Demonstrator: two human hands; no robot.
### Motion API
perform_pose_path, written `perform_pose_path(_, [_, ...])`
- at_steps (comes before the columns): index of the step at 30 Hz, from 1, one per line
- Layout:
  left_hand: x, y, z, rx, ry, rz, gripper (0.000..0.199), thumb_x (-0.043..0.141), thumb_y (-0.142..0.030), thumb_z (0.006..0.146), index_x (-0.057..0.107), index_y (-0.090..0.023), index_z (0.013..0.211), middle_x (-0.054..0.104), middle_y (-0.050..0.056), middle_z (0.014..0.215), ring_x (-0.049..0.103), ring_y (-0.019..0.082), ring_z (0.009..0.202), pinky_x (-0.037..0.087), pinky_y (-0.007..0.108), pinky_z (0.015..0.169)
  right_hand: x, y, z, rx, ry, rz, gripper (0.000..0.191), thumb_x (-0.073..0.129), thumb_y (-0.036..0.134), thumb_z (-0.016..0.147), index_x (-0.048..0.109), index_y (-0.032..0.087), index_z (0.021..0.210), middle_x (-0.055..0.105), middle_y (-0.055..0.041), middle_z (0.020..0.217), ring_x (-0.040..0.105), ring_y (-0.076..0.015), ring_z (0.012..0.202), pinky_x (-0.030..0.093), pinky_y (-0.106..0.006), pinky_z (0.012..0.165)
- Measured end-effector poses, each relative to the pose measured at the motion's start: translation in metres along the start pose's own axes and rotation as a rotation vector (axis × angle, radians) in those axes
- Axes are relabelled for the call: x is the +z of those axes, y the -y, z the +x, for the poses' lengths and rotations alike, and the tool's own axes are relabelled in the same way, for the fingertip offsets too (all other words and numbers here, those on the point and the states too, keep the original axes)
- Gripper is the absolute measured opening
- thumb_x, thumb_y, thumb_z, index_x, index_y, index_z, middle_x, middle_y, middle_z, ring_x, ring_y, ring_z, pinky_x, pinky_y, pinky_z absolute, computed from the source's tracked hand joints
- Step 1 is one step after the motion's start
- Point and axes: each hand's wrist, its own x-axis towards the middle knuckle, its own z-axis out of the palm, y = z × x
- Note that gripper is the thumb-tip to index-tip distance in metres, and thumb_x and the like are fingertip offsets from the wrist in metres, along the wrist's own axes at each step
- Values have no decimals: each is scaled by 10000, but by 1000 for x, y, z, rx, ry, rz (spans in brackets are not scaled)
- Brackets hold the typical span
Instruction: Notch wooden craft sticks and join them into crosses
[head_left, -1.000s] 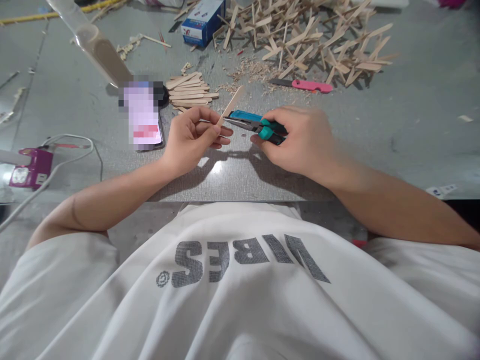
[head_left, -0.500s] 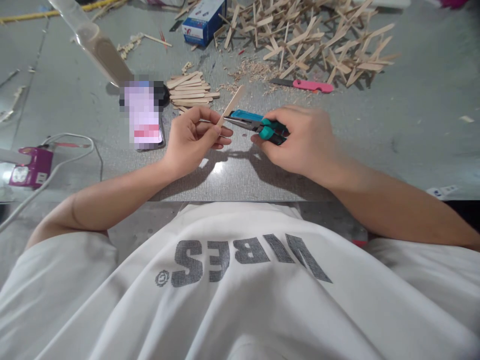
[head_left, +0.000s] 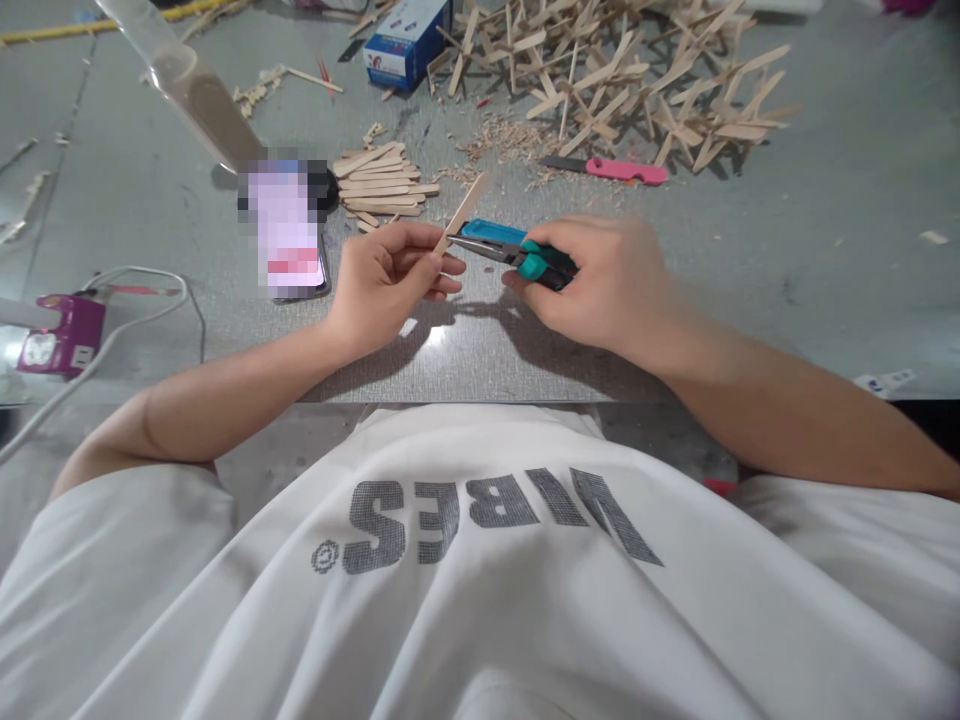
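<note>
My left hand [head_left: 390, 285] pinches the lower end of a flat wooden stick [head_left: 462, 212] between thumb and index finger, and the stick tilts up to the right. Wrapped round the teal and black handles of the pliers [head_left: 534, 262] is my right hand [head_left: 611, 280]. The pliers' jaws point left, and their tip meets the edge of the stick just above my left fingertips. A blue flat object [head_left: 491, 231] lies on the table behind the jaws. Left of the stick, a fan of loose wooden sticks [head_left: 382, 182] rests on the table.
Beyond my hands are a pink-handled knife [head_left: 622, 171], wood shavings [head_left: 504, 140], a heap of crossed sticks [head_left: 600, 90] and a blue box [head_left: 405, 45]. A phone [head_left: 289, 230] stands left of my left hand, near a purple plug block [head_left: 75, 335] with a white cable.
</note>
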Motion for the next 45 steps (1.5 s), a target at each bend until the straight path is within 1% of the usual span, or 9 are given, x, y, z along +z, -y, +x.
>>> perform_pose_path(4, [0, -1, -1, -15, 17, -3, 268, 931, -430, 1173, 826, -192, 1238, 984, 84, 1083, 994, 223, 887, 819, 289, 766, 0, -3, 0, -33, 1, 4, 150, 796, 455, 1106, 874, 329, 1124, 878, -107, 1031, 818, -369, 930, 590, -533, 773])
perform_pose_path(9, [-1, -1, -3, 10, 44, -2, 315, 917, -494, 1196, 794, -205, 1173, 956, 71, 986, 979, 231, 831, 812, 302, 711, -1, 1, -1, -50, 3, 29, 63, 792, 370, 1061, 823, 324, 1029, 842, -96, 961, 782, -341, 860, 553, -512, 741])
perform_pose_path(13, [-1, 2, -3, 82, 32, 7, 381, 925, -571, 1183, 762, -229, 1135, 933, 46, 943, 962, 221, 804, 808, 307, 696, -4, 7, -1, -55, 13, 119, 134, 824, 384, 1062, 781, 316, 954, 823, -79, 917, 739, -307, 800, 532, -503, 729])
perform_pose_path(17, [-1, 3, -4, 116, 1, 35, 419, 909, -626, 1180, 727, -252, 1127, 895, 12, 885, 925, 207, 745, 795, 313, 664, -3, 9, 1, -55, 13, 229, 120, 850, 403, 1055, 820, 326, 968, 828, -63, 902, 732, -299, 797, 539, -502, 729])
perform_pose_path(23, [3, 2, -9, 90, -9, 36, 367, 870, -580, 1190, 696, -264, 1125, 820, -21, 815, 886, 200, 703, 791, 334, 655, 0, 7, -1, -34, 33, 365, 42, 911, 361, 998, 891, 327, 1012, 847, -42, 931, 745, -281, 798, 565, -481, 749])
perform_pose_path(27, [4, -1, -8, 48, -40, 0, 376, 879, -585, 1186, 692, -273, 1090, 809, -13, 805, 872, 200, 690, 787, 333, 650, -4, 4, 0, 7, 52, 277, 110, 865, 446, 1046, 918, 352, 1065, 823, -31, 912, 743, -293, 814, 609, -494, 764])
perform_pose_path(33, [-2, -11, -5, -69, -117, 19, 420, 964, -579, 1169, 700, -259, 1100, 899, 11, 881, 922, 199, 765, 778, 289, 671, -7, -8, 7, 26, -18, 122, 258, 796, 572, 1118, 910, 348, 1058, 840, -52, 910, 778, -329, 835, 631, -527, 772])
perform_pose_path(38, [-3, -9, -3, -99, -102, 9, 420, 970, -580, 1188, 710, -252, 1150, 936, 13, 917, 944, 187, 793, 765, 266, 683, -3, -3, 6, 20, 15, 102, 215, 810, 535, 1106, 907, 348, 1152, 903, -81, 1043, 837, -367, 943, 644, -559, 857])
perform_pose_path(45, [2, -10, -5, -113, -62, -16, 409, 962, -539, 1194, 672, -252, 1165, 946, 23, 943, 954, 192, 812, 757, 272, 699, -3, 4, 4, 23, 31, 148, 181, 857, 507, 1062, 874, 335, 1118, 894, -84, 1031, 832, -351, 944, 638, -537, 861])
